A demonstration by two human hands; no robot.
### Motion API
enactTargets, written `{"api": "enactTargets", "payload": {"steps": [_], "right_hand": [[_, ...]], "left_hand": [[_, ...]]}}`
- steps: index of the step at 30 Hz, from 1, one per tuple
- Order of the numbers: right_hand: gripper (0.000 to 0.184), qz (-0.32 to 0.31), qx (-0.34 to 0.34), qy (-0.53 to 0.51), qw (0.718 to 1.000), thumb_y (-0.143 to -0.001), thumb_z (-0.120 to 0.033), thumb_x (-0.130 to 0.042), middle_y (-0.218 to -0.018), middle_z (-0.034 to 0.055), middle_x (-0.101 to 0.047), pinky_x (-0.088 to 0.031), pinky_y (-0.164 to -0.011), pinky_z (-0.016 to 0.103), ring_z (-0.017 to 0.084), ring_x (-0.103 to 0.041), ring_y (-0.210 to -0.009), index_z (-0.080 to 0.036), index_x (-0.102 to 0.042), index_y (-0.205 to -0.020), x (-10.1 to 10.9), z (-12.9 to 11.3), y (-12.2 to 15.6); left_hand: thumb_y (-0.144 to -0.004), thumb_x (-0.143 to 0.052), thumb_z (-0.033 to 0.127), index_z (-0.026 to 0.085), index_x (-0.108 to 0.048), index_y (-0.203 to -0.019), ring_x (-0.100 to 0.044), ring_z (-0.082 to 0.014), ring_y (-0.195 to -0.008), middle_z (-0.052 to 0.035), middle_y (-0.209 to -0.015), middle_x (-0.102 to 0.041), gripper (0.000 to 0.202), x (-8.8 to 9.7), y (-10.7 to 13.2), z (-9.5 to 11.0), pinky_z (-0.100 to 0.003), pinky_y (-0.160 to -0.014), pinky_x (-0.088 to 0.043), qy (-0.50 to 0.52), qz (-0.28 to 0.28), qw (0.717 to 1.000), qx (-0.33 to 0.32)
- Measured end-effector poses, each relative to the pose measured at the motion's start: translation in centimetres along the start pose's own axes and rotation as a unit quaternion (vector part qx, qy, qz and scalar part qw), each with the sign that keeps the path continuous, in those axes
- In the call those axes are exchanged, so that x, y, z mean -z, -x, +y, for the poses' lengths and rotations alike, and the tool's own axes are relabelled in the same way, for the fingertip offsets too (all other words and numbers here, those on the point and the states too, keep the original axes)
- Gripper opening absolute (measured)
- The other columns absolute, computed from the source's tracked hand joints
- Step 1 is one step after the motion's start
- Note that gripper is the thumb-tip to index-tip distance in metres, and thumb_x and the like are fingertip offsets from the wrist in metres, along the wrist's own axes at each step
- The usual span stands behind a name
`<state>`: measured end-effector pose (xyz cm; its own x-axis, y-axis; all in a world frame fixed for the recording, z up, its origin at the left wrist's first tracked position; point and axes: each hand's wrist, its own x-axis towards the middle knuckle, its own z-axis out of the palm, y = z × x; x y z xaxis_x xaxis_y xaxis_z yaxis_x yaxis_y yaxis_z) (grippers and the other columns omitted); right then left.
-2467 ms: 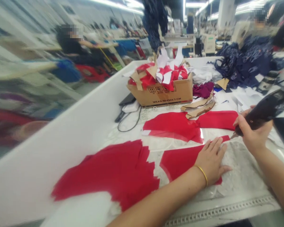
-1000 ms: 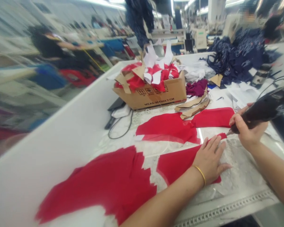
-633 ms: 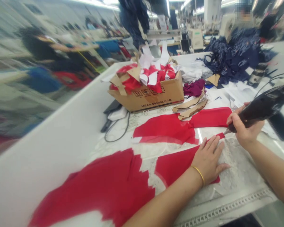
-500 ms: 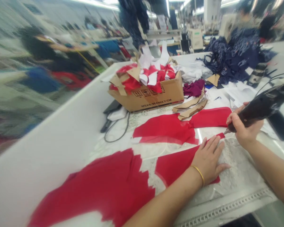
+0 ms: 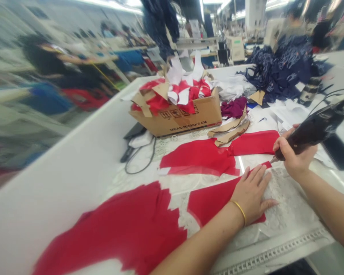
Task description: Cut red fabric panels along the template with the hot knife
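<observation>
My left hand (image 5: 253, 191), a yellow bangle at its wrist, lies flat with fingers spread on a red fabric piece (image 5: 215, 204). In my right hand (image 5: 299, 160) is a black handheld electric fabric cutter (image 5: 318, 128), gripped round its front end. Its narrow metal tip is at the far right corner of that fabric piece; whether it touches is too small to tell. Beyond my hands lie a second red fabric piece (image 5: 197, 154) and a red strip (image 5: 255, 142). A larger, jagged-edged red piece (image 5: 117, 225) spreads out at the left.
A cardboard box (image 5: 186, 116) full of red and white scraps stands behind the fabric. Brown card strips (image 5: 232, 131), a maroon cloth (image 5: 234, 107) and a navy garment heap (image 5: 286, 68) lie farther back. A dark phone-like slab (image 5: 339, 151) is at right; a ruler (image 5: 272, 254) runs along the front edge.
The view has shifted very slightly. Both hands, the cutter and the fabric keep almost the same places. At the far left, a seated person has moved a little.
</observation>
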<state>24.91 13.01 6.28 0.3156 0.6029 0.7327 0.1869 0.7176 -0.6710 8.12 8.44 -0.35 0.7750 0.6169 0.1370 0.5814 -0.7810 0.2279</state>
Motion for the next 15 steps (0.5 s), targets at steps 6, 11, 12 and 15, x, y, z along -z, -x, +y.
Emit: {"api": "enactTargets", "payload": {"steps": [6, 11, 12, 15], "right_hand": [[0.025, 0.0, -0.007, -0.007, 1.0, -0.091, -0.036, -0.074, -0.063, -0.0035, -0.064, -0.049, -0.043, 0.035, 0.018, -0.063, -0.046, -0.028, -0.051, -0.099, -0.08, 0.21, 0.12], [0.03, 0.005, -0.011, 0.004, 1.0, -0.089, -0.037, -0.076, -0.063, -0.0037, -0.064, -0.049, -0.047, 0.036, 0.019, -0.061, -0.045, -0.027, -0.052, -0.104, -0.03, 0.34, 0.24], [0.03, 0.007, -0.012, 0.009, 1.0, -0.089, -0.036, -0.076, -0.063, -0.0037, -0.063, -0.05, -0.048, 0.037, 0.018, -0.062, -0.046, -0.027, -0.052, -0.104, -0.01, 0.3, 0.24], [0.027, 0.002, -0.025, 0.02, 0.999, -0.089, -0.035, -0.075, -0.064, -0.0031, -0.064, -0.052, -0.053, 0.037, 0.018, -0.064, -0.049, -0.026, -0.053, -0.101, 0.06, 0.13, 0.22]], "left_hand": [[-0.101, -0.023, 0.076, 0.012, -0.041, -0.156, -0.031, -0.032, -0.156, -0.0203, -0.164, -0.038, 0.086, -0.17, -0.03, -0.06, -0.055, -0.126, -0.029, -0.004, 0.004, 1.0, 0.0], [-0.101, -0.026, 0.076, 0.013, -0.041, -0.156, -0.03, -0.0316, -0.156, -0.0192, -0.165, -0.037, 0.084, -0.13, -0.06, -0.05, -0.055, -0.127, -0.028, -0.005, 0.004, 1.0, 0.001], [-0.101, -0.027, 0.076, 0.014, -0.041, -0.156, -0.03, -0.0314, -0.156, -0.019, -0.165, -0.037, 0.084, -0.12, -0.08, -0.04, -0.054, -0.127, -0.027, -0.005, 0.005, 1.0, 0.001], [-0.101, -0.028, 0.076, 0.014, -0.041, -0.156, -0.03, -0.0316, -0.156, -0.019, -0.165, -0.036, 0.084, -0.12, -0.09, 0.01, -0.055, -0.127, -0.027, -0.005, 0.001, 1.0, 0.002]]}}
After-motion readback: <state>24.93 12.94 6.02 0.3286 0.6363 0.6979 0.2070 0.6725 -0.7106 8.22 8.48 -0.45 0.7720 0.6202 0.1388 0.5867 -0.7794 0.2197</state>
